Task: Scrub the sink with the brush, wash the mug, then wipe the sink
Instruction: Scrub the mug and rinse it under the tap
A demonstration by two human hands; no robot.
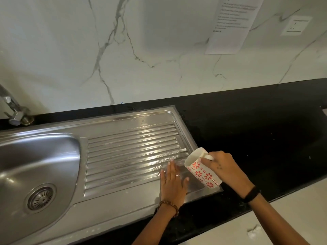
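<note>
Steel sink bowl is cut off at left, tap too. Left hand lies flat, fingers straight, on the wet drainboard. Right hand grips the tilted mug by its handle; it looks empty, I think.

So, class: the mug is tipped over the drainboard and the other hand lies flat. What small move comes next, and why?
Probably sweep the flat left hand toward the basin: the right hand holds the mug tilted, and water glistens on the drainboard.
</note>
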